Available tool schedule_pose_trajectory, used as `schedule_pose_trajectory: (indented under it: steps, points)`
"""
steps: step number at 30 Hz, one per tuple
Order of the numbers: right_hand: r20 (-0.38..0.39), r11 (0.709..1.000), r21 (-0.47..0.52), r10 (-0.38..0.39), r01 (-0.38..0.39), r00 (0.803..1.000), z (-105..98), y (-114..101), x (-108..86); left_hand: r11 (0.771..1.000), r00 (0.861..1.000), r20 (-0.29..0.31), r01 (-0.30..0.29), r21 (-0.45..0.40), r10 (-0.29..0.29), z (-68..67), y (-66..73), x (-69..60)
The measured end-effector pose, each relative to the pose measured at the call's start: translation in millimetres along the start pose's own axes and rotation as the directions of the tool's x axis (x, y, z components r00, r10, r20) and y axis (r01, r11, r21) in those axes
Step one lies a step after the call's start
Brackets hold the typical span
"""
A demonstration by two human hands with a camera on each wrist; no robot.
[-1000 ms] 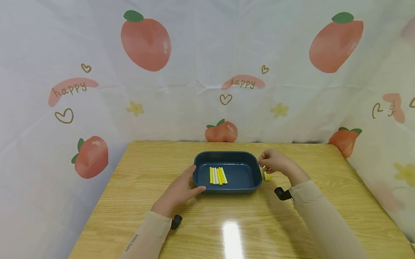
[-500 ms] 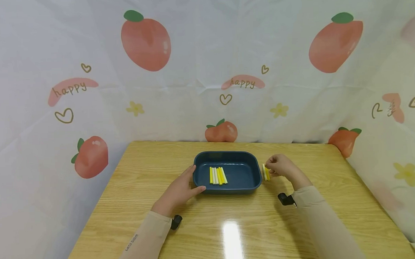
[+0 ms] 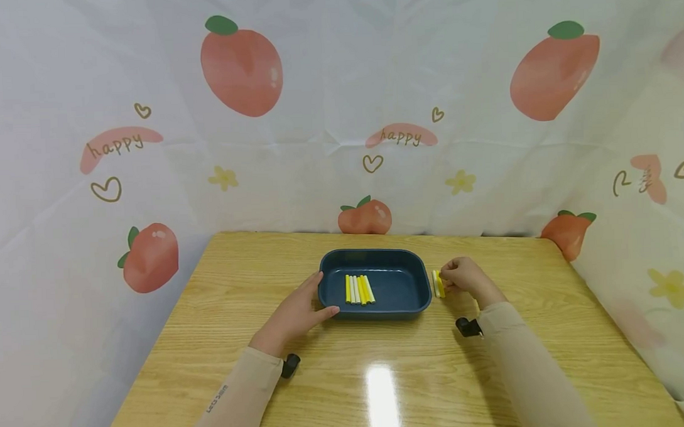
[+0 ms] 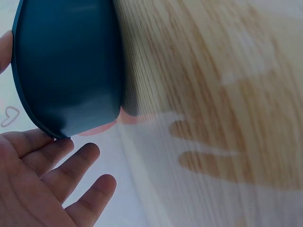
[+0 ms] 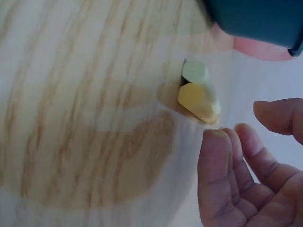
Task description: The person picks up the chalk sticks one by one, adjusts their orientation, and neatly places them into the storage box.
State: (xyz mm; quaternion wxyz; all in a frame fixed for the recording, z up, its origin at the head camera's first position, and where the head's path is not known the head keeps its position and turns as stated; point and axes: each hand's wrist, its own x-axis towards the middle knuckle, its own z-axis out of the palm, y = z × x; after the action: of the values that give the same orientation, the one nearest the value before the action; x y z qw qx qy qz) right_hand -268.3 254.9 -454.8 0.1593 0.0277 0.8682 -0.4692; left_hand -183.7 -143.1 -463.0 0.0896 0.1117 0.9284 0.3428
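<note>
A dark blue rectangular dish (image 3: 402, 307) stands on the table. Inside it, toward the left, several yellow and white chalk sticks (image 3: 354, 290) lie side by side. My left hand (image 3: 294, 312) touches the dish's left end, thumb at the front rim and fingertips at the end wall; in the left wrist view the other fingers (image 4: 97, 194) are spread free. Just beyond the dish's right end, a white chalk stick (image 5: 194, 71) and a yellow one (image 5: 191, 96) lie together on the table. My right hand (image 3: 467, 280) is beside them, its thumb (image 5: 279, 116) apart from the fingers, with nothing between.
The wooden table (image 3: 303, 391) runs back to a white curtain (image 3: 315, 82) printed with fruit, which also lines both sides. A bright light reflection (image 3: 383, 394) falls on the front of the tabletop. Small black wrist cameras sit at both cuffs.
My right hand has moved from beside the dish's right rim a little to the right and down, exposing the two chalk sticks. My left hand and the dish have stayed put.
</note>
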Motion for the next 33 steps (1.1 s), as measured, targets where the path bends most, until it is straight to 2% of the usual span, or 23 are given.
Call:
schedule_pose_trajectory:
  steps: [6, 11, 24, 33]
  points:
    - [-0.008, 0.996, 0.038, 0.082, -0.081, 0.997, 3.5, 5.2, 5.5, 1.0, 1.0, 0.004, -0.001, 0.0, 0.001, 0.1, 0.2, 0.5]
    - [-0.018, 0.993, 0.054, 0.104, -0.103, 0.994, 6.1, 8.0, 10.9, 1.0, 1.0, 0.003, -0.002, 0.002, 0.002, 0.3, -0.4, 0.5]
    - [-0.026, 0.993, -0.002, 0.121, -0.121, 0.992, 7.1, 8.1, 18.2, 1.0, 1.0, -0.007, 0.002, 0.003, -0.002, -0.2, 1.2, 0.5]
    - [-0.022, 0.988, -0.097, 0.119, -0.12, 0.993, 6.9, 6.3, 15.0, 1.0, 1.0, -0.01, 0.014, 0.011, -0.014, 0.3, 1.1, 0.9]
